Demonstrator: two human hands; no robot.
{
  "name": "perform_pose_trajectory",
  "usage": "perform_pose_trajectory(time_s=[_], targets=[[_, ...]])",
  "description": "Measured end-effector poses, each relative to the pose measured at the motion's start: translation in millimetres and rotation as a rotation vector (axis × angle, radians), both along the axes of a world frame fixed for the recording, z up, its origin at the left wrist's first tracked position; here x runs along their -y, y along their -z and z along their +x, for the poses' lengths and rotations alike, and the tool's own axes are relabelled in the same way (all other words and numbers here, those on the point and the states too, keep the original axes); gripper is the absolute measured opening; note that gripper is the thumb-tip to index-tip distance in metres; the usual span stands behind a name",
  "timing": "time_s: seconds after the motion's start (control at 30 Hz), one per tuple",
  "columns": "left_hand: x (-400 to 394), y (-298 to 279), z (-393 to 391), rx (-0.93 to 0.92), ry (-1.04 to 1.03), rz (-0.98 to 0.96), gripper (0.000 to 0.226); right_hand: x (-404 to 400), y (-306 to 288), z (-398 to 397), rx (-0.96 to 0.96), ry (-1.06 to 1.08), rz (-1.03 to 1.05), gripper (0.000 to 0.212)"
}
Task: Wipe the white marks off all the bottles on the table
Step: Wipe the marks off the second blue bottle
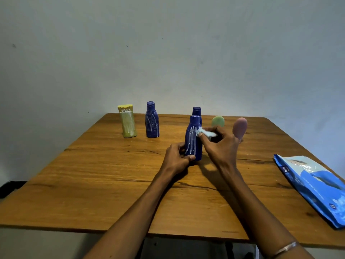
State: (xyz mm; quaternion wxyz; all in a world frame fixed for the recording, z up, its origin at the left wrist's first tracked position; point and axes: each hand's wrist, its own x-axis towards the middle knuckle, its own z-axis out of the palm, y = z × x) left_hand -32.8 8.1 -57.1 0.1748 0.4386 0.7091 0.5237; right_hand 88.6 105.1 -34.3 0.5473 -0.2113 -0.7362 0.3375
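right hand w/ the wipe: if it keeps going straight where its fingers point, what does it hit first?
The right hand pinches a white wipe, fingers pointing left at the near blue bottle, which the left hand grips. The wipe appears already at its shoulder, so it meets that bottle first; exact contact is unclear.

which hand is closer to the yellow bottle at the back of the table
Left. The left hand grips a blue bottle right of and nearer than the yellow bottle; the right hand, pinching a wipe, is farther right.

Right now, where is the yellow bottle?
In the head view, the yellow bottle stands upright at the table's far left, beside a marked blue bottle.
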Motion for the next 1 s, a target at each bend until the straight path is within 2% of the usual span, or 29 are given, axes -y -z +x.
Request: perform_pose_trajectory(time_s=[0.13,0.27,0.5,0.7,1.0], targets=[[0.4,-1.5,0.4,-0.061,0.003,-0.018,0.047,-5.6,-29.2,-7.7,-0.043,-0.003,0.017,0.023],[2.5,-1.0,1.0,-0.062,-0.003,-0.025,0.047,-0.4,-29.7,-9.1,-0.017,0.026,0.064,0.016],[2.8,-0.7,-0.5,-0.056,-0.032,0.002,0.048,-7.7,-28.7,7.1,0.260,-0.028,0.092,0.013],[1.7,0.6,1.1,-0.122,-0.073,0.029,0.047,-6.2,-56.5,11.1,0.140,0.013,0.099,0.024],[1.2,0.1,1.3,-0.169,-0.096,0.034,0.048,-1.0,-93.3,12.2,0.483,-0.057,0.320,0.022]])
